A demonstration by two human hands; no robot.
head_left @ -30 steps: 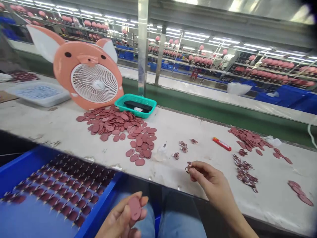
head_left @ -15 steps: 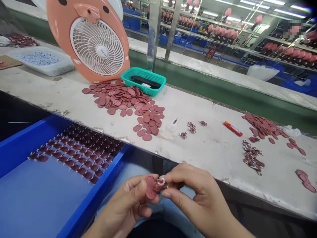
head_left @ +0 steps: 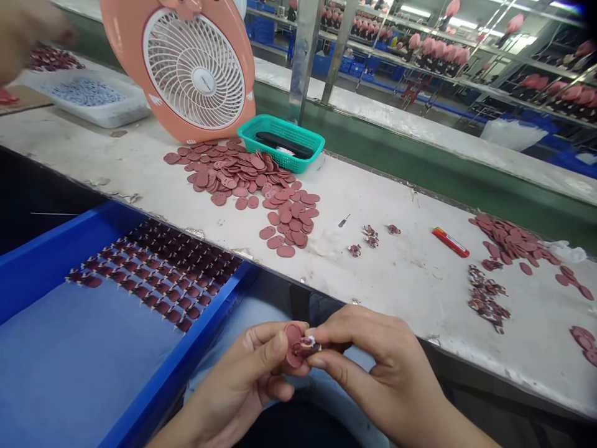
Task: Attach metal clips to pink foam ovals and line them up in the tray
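Left hand [head_left: 237,379] and right hand [head_left: 377,373] meet above the lap, just in front of the bench edge. Left thumb and fingers pinch a flat dusty-red oval disc [head_left: 293,336]; right thumb and forefinger clamp a small maroon-and-white patterned piece [head_left: 308,346] against its face, so the two parts touch. Fingers hide the contact: whether they are joined cannot be told. Step in hand appears to be fitting piece to disc. Left of the grip, a blue plastic tray [head_left: 172,379] holds rows of dark red pieces [head_left: 158,274]. Ahead of the grip, a white bench [head_left: 396,298] bears a heap of loose red oval discs [head_left: 237,174] and a clump of small patterned pieces [head_left: 487,298]. Beyond stands a peach pig-shaped fan [head_left: 193,68]. A co-worker's hand [head_left: 28,31] shows far upper left.
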